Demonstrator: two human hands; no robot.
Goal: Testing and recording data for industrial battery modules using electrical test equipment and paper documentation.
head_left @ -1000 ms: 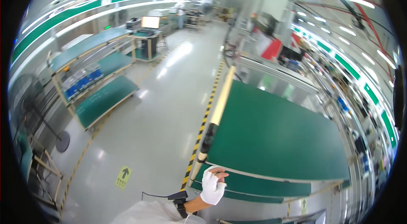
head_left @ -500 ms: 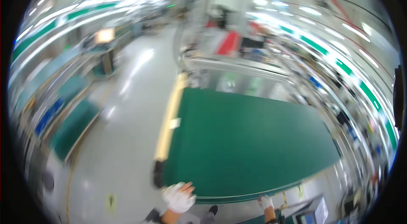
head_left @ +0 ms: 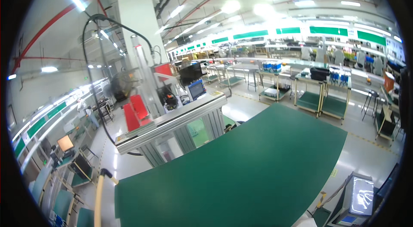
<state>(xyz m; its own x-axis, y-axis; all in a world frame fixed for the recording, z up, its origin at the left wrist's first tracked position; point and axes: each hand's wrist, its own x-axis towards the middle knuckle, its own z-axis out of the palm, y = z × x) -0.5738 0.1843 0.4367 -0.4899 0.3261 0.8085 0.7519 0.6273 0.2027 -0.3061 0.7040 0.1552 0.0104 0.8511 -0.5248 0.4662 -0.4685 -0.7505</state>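
No fingers show; whether they grip anything cannot be told. A green-topped table (head_left: 236, 175) fills the foreground, probably stiff and heavy; the beige tube (head_left: 99, 201) beside its left edge looks the surest handhold.

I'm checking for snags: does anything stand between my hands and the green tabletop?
Nothing visible does, but neither hand shows clearly, so I cannot be sure: only a white patch, perhaps glove or sleeve, shows at the picture's lower edge, near the green tabletop. The metal-framed bench stands beyond its far side.
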